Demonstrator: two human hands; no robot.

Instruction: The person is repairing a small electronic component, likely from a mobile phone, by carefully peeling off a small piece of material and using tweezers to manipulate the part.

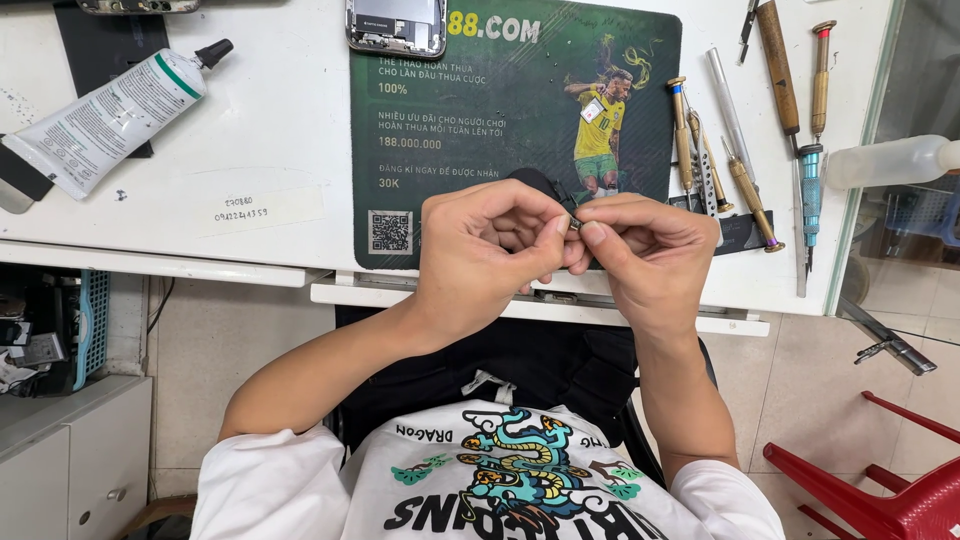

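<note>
One small metal part pinched between fingertips of both hands, left hand and right hand each closed on it, above front edge of white worktop, one green mat, one opened phone, one glue tube, about six hand tools at right.

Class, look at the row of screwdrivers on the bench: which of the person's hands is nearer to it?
Right. The right hand sits just below the screwdrivers; the left hand is farther off, toward the green mat.

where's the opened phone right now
In the head view the opened phone lies at the top edge of the white workbench, on the upper left corner of the green mat, above and left of both hands.
</note>
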